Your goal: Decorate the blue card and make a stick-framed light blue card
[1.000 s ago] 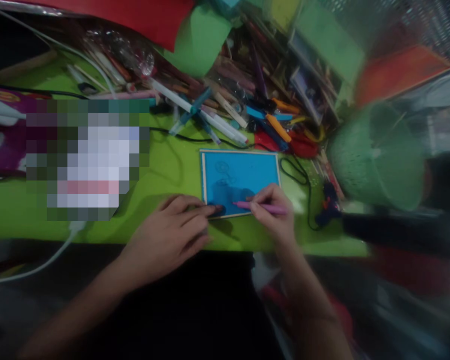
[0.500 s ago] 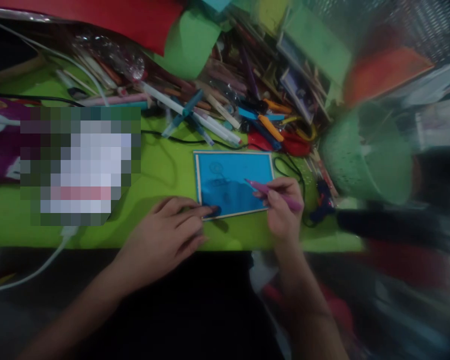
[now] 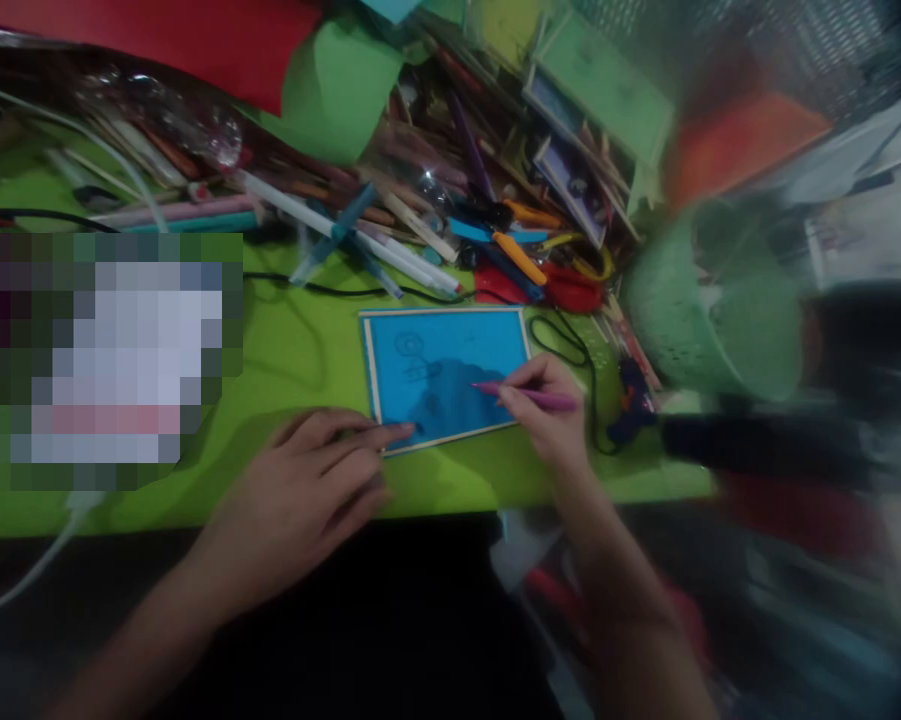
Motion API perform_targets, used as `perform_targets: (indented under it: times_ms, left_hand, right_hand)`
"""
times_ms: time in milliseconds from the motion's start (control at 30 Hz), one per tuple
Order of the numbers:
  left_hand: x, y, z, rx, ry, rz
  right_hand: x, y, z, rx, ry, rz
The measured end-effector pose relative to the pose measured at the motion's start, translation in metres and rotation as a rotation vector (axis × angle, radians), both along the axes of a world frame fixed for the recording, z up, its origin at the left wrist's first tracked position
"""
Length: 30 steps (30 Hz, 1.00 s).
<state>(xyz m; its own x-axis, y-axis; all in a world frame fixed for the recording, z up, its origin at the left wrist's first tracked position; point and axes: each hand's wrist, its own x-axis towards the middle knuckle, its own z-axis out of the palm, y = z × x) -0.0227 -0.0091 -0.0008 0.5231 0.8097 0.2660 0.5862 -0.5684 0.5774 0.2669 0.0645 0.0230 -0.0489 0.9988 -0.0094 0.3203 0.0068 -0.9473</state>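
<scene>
A blue card (image 3: 450, 350) edged with pale strips lies flat on the green table cover. Dark pen drawings show on its left part, with a faint small mark near the upper right. My right hand (image 3: 551, 410) grips a pink pen (image 3: 547, 399) in its fingertips, the tip pointing left at or just above the card's right half; contact is unclear. At the card's lower left corner, my left hand (image 3: 322, 480) lies palm down with its index finger stretched onto the blue surface and the other fingers loosely bent.
Behind the card lie several pens (image 3: 412, 262), orange-handled scissors (image 3: 521, 258) and a red item (image 3: 577, 285). A green basket (image 3: 720, 310) stands at the right, near a dark blue tool (image 3: 630, 410). A pixelated pale object (image 3: 127, 360) with a white cable (image 3: 52, 560) is at the left.
The view has shifted slightly. The pen now lies flatter, its tip lower on the card. A faint mark shows at the card's upper right. My left hand stays at the corner.
</scene>
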Motion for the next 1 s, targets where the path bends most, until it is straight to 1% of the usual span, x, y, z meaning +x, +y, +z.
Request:
perform_targets:
  times_ms: [300,500,667,867,1000]
  left_hand:
    - [0.0009,0.0021,0.0034,0.015,-0.01,-0.005]
    - [-0.0011,0.0005,0.0024,0.002,0.01,-0.009]
    - [-0.001,0.0009,0.0025,-0.003,0.003,-0.014]
    - [-0.0019,0.0003,0.0026,0.001,0.01,-0.015]
    - [-0.0017,0.0008,0.0014,0.011,0.013,-0.02]
  right_hand:
    - [-0.0037,-0.0007,0.0039,0.006,-0.061,0.014]
    - [-0.0056,0.0,0.0052,-0.021,-0.106,0.024]
    - [-0.0065,0.0003,0.0053,-0.004,-0.145,-0.001]
    - [-0.0045,-0.0003,0.0042,-0.001,-0.136,0.025]
    - [-0.006,0.0,0.0061,0.001,-0.144,0.007]
